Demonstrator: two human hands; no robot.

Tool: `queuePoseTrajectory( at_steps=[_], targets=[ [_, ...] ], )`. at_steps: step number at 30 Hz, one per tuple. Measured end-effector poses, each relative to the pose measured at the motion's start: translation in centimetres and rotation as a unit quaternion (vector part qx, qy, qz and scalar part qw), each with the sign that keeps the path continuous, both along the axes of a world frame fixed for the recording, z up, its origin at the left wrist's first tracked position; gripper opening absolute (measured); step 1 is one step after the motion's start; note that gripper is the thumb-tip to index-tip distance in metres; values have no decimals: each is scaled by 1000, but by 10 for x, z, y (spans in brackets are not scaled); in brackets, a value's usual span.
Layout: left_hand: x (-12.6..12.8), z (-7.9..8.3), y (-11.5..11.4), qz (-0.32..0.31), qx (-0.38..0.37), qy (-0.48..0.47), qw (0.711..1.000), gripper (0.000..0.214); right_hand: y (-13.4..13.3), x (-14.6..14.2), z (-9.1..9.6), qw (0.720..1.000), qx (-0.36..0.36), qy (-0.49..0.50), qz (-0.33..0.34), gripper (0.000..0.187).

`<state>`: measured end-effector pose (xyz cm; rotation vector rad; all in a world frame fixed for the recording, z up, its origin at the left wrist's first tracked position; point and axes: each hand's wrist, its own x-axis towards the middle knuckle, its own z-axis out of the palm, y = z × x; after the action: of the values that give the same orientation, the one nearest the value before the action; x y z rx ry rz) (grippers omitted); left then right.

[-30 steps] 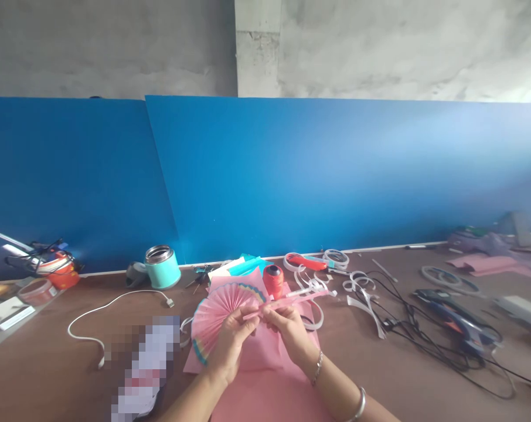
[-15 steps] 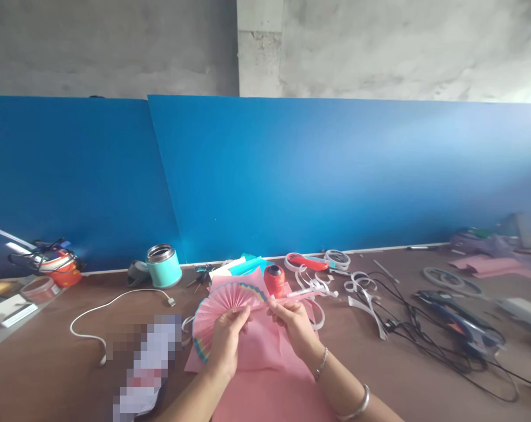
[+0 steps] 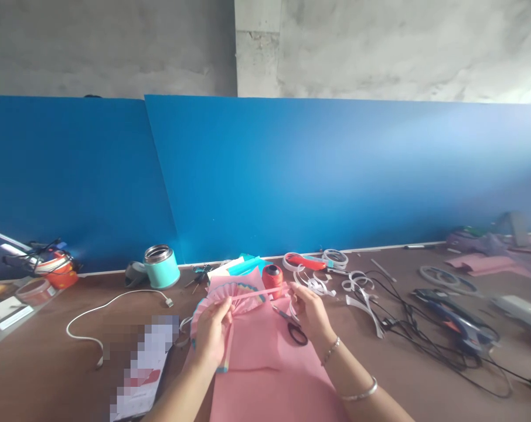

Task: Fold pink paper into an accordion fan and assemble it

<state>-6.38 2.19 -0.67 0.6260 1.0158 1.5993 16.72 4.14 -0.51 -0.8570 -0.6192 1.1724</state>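
My left hand [image 3: 211,337] is closed on a pleated pink paper fan [image 3: 201,310] with a blue and yellow edge; the fan's folds spread behind and below the fingers. A narrow pink paper strip [image 3: 257,292] stretches between my two hands. At its far end my right hand [image 3: 313,313] pinches it between thumb and fingers. Scissors [image 3: 292,324] with black handles lie on the pink paper [image 3: 274,387], just left of and below my right hand. A red spool of thread [image 3: 272,282] stands right behind the strip.
Curled white strips [image 3: 316,284] and a red-handled tool [image 3: 307,261] lie behind my right hand. A tangle of black cables [image 3: 412,328] is to the right. A turquoise cup [image 3: 162,271], a white cable [image 3: 85,310] and a phone [image 3: 138,390] are to the left.
My hands have moved apart, the right one going right, and the strip is now stretched between them. The fan has tilted and looks more folded. Scissors now show on the pink paper.
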Motion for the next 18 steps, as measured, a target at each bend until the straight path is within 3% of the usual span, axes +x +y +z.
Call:
queuePoseTrajectory(
  at_steps=[4, 7, 9, 11, 12, 14, 16, 18],
  targets=[
    [-24, 6, 12, 41, 14, -2, 999, 31, 5, 23, 7, 997, 5, 4, -74, 24],
    [-26, 11, 11, 30, 18, 34, 999, 28, -6, 15, 14, 967, 56, -193, -159, 32],
    [-20, 14, 5, 19, 28, 109, 993, 25, -20, -3, 19, 887, 174, -393, -171, 27],
    [-10, 16, -4, -15, 47, 203, 978, 24, -34, -24, 22, 780, 285, -549, -96, 26],
    [-6, 18, -8, -43, 60, 241, 968, 25, -39, -33, 23, 735, 302, -604, -62, 31],
    [1, 20, -14, -92, 86, 287, 949, 27, -47, -47, 23, 686, 306, -660, -20, 35],
    [5, 22, -18, -122, 100, 312, 937, 28, -50, -53, 20, 685, 283, -671, 9, 24],
    [6, 23, -19, -136, 98, 320, 932, 32, -49, -54, 16, 713, 251, -654, 23, 23]
  ],
)
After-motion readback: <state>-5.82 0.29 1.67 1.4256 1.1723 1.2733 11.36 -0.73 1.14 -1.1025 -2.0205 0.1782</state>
